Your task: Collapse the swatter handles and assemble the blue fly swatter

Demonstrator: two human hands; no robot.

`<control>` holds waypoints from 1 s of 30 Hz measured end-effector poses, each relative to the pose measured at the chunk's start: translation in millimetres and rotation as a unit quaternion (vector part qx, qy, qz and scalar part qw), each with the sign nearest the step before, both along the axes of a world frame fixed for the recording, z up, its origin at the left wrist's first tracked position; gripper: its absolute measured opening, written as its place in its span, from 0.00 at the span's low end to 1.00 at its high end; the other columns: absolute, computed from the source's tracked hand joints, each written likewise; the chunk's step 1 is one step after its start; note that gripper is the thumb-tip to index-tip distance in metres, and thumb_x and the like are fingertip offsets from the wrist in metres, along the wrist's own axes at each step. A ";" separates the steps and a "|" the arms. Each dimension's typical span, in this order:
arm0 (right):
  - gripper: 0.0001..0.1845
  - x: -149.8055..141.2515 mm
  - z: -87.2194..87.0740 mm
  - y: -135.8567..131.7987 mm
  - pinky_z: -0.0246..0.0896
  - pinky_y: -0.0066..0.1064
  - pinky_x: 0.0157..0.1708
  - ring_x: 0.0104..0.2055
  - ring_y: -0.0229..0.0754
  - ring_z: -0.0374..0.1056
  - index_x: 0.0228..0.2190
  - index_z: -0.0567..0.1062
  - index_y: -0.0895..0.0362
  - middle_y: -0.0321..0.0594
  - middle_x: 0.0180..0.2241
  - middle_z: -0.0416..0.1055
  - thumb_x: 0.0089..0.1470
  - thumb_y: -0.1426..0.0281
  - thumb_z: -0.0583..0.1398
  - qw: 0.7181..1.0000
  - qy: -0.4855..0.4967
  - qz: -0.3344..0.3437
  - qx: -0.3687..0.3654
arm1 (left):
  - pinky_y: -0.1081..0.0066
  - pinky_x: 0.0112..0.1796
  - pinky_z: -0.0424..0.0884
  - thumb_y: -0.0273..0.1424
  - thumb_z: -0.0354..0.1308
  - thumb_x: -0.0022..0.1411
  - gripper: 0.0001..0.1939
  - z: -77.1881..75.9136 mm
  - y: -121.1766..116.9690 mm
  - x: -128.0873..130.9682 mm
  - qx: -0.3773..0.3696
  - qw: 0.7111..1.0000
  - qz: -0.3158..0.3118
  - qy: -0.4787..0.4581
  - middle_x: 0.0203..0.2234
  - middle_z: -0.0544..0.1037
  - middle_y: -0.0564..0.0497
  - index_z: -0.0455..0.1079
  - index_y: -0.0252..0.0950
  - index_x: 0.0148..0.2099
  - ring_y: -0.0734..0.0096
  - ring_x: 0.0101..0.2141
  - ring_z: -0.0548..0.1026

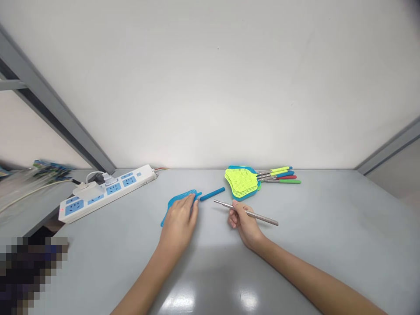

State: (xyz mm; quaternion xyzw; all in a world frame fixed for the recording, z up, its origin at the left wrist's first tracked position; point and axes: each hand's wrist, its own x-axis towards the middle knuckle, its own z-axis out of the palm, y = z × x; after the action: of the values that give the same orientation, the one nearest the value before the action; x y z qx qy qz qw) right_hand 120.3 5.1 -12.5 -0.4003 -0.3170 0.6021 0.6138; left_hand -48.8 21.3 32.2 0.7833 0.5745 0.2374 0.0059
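Observation:
My left hand [179, 221] rests on a blue mesh swatter head [179, 200] lying flat on the grey table [328, 227], fingers curled over its edge. A short blue handle grip [212, 194] lies loose just right of the head. My right hand [243, 222] pinches a thin silver metal rod [259, 215] that slants from upper left to lower right, just above the table.
A pile of finished fly swatters [244, 180], yellow-green head on top, with coloured handles [278, 175], sits at the back by the wall. A white and blue power strip [105, 191] with plugs lies at the left. Cables [26, 192] trail off the left edge.

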 end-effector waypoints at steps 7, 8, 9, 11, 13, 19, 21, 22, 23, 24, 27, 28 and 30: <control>0.16 0.8 5.4 -1.4 0.45 0.24 0.15 0.14 0.29 0.51 0.20 0.71 0.61 0.31 0.12 0.57 0.47 0.61 0.54 0.999 -0.022 0.032 0.011 | 0.63 0.43 0.62 0.35 0.42 0.59 0.18 -4.0 -20.8 14.7 -0.009 0.998 -0.053 -0.014 0.43 0.70 0.48 0.61 0.35 0.48 0.65 0.44 0.65; 0.16 0.6 5.9 -1.5 0.45 0.23 0.15 0.14 0.29 0.51 0.20 0.71 0.61 0.31 0.12 0.57 0.47 0.62 0.54 0.999 -0.023 0.035 0.013 | 0.63 0.43 0.62 0.34 0.42 0.59 0.17 -4.3 -22.3 15.6 -0.010 0.998 -0.057 -0.016 0.43 0.69 0.48 0.61 0.35 0.48 0.65 0.44 0.65; 0.16 0.4 6.1 -1.6 0.45 0.23 0.15 0.14 0.29 0.51 0.20 0.71 0.61 0.32 0.12 0.58 0.47 0.62 0.54 0.999 -0.026 0.039 0.013 | 0.63 0.43 0.62 0.34 0.42 0.59 0.17 -4.4 -23.4 16.2 -0.011 0.998 -0.061 -0.018 0.43 0.69 0.48 0.61 0.35 0.49 0.65 0.43 0.65; 0.16 0.0 5.6 -1.5 0.46 0.23 0.15 0.14 0.29 0.52 0.20 0.71 0.61 0.32 0.12 0.58 0.47 0.63 0.54 0.999 -0.029 0.038 0.012 | 0.63 0.44 0.62 0.35 0.42 0.59 0.17 -4.4 -24.7 16.9 -0.012 0.998 -0.063 -0.025 0.43 0.69 0.48 0.61 0.35 0.49 0.65 0.44 0.65; 0.16 -0.3 4.2 -1.1 0.46 0.23 0.15 0.14 0.30 0.52 0.18 0.71 0.61 0.33 0.12 0.58 0.47 0.63 0.54 0.999 -0.023 0.024 0.009 | 0.63 0.44 0.61 0.35 0.43 0.59 0.18 -4.4 -25.3 17.0 -0.013 0.998 -0.061 -0.031 0.43 0.69 0.48 0.61 0.34 0.49 0.66 0.44 0.64; 0.16 -0.2 2.6 0.2 0.45 0.23 0.15 0.14 0.30 0.51 0.17 0.70 0.61 0.32 0.12 0.57 0.47 0.63 0.54 1.000 -0.003 0.004 0.006 | 0.63 0.45 0.61 0.35 0.43 0.59 0.18 -3.5 -25.0 15.8 -0.015 0.997 -0.059 -0.048 0.42 0.69 0.48 0.61 0.35 0.49 0.66 0.44 0.64; 0.16 -0.1 3.5 0.1 0.46 0.24 0.15 0.14 0.30 0.51 0.17 0.70 0.61 0.32 0.12 0.57 0.47 0.64 0.55 1.000 -0.018 0.014 0.007 | 0.63 0.45 0.61 0.36 0.43 0.58 0.18 -3.1 -24.7 15.4 -0.018 0.997 -0.059 -0.052 0.42 0.69 0.48 0.61 0.36 0.49 0.65 0.45 0.64; 0.16 0.0 3.8 0.1 0.46 0.24 0.15 0.14 0.30 0.51 0.16 0.70 0.61 0.32 0.11 0.57 0.47 0.64 0.55 1.000 -0.022 0.017 0.006 | 0.63 0.45 0.61 0.36 0.43 0.58 0.18 -3.0 -24.5 15.4 -0.021 0.997 -0.059 -0.054 0.42 0.69 0.48 0.61 0.36 0.49 0.66 0.45 0.64; 0.16 0.1 4.0 0.2 0.45 0.24 0.15 0.14 0.30 0.51 0.16 0.70 0.61 0.32 0.11 0.57 0.47 0.64 0.55 1.000 -0.025 0.018 0.004 | 0.63 0.45 0.61 0.36 0.43 0.58 0.18 -2.9 -24.3 15.3 -0.024 0.997 -0.058 -0.054 0.42 0.69 0.48 0.61 0.36 0.49 0.66 0.45 0.64; 0.16 0.2 3.9 0.3 0.45 0.23 0.15 0.14 0.29 0.51 0.16 0.70 0.61 0.32 0.11 0.57 0.47 0.64 0.54 1.000 -0.027 0.016 0.002 | 0.64 0.45 0.61 0.36 0.43 0.58 0.18 -3.1 -24.1 15.4 -0.027 0.997 -0.057 -0.053 0.42 0.69 0.48 0.61 0.36 0.49 0.66 0.45 0.64; 0.16 0.2 3.1 1.0 0.44 0.23 0.15 0.14 0.29 0.51 0.16 0.69 0.61 0.32 0.12 0.57 0.47 0.64 0.54 1.000 -0.027 -0.002 0.001 | 0.65 0.45 0.61 0.37 0.43 0.58 0.19 -4.2 -23.6 15.6 -0.030 0.997 -0.058 -0.044 0.42 0.69 0.48 0.62 0.34 0.48 0.66 0.45 0.64; 0.16 0.1 2.6 1.2 0.44 0.23 0.15 0.14 0.29 0.51 0.16 0.69 0.61 0.32 0.12 0.57 0.48 0.64 0.54 1.000 -0.026 -0.006 0.000 | 0.65 0.45 0.60 0.37 0.43 0.58 0.19 -4.6 -23.5 15.7 -0.031 0.997 -0.060 -0.041 0.42 0.69 0.48 0.62 0.34 0.48 0.66 0.45 0.64; 0.16 0.0 1.8 1.5 0.44 0.24 0.15 0.14 0.29 0.51 0.16 0.69 0.61 0.31 0.12 0.57 0.47 0.63 0.53 0.999 -0.033 -0.008 -0.001 | 0.65 0.45 0.60 0.37 0.43 0.58 0.19 -5.1 -23.3 15.9 -0.034 0.997 -0.064 -0.034 0.42 0.69 0.48 0.62 0.34 0.48 0.67 0.44 0.64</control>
State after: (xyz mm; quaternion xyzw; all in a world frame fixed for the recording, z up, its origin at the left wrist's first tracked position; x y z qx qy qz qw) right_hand 120.4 6.6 -10.8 -0.4229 -0.3330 0.5840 0.6076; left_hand -32.9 -2.0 27.1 0.8093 0.5303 0.2435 0.0671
